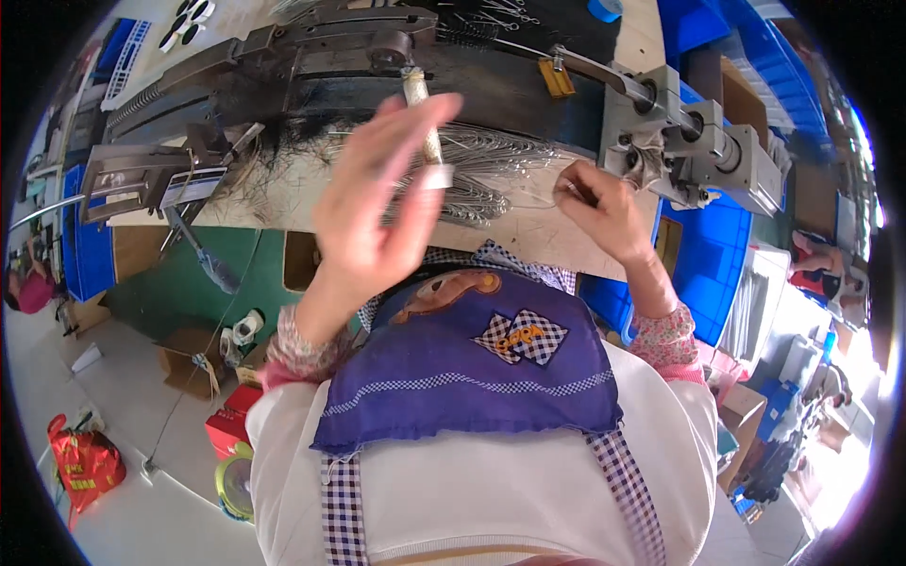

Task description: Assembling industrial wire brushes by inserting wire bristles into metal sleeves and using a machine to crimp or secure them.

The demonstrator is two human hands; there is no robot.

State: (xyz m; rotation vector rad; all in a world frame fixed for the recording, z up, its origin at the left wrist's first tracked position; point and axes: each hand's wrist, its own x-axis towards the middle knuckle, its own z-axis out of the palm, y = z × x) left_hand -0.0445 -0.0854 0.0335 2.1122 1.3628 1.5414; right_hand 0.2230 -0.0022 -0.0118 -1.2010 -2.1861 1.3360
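My left hand (377,193) is raised over the bench, its fingers stretched out and slightly blurred, with the thumb apart. Beside its fingers stands a pale, wrapped machine handle (432,146); whether they touch I cannot tell. My right hand (604,203) is closed in a pinch above the right part of the bench. Faint thin lines show by its fingertips, but what it grips is too fine to make out. Between the hands lies a pile of thin, bent metal wires (481,203), partly hidden behind my left hand.
A dark metal machine (321,57) spans the back of the bench (557,231). On the right a clamp-like metal assembly (694,132) juts over the edge. Dark bristly strands (274,151) lie at left. A yellow block (557,77) and blue tape roll (604,9) are farther back.
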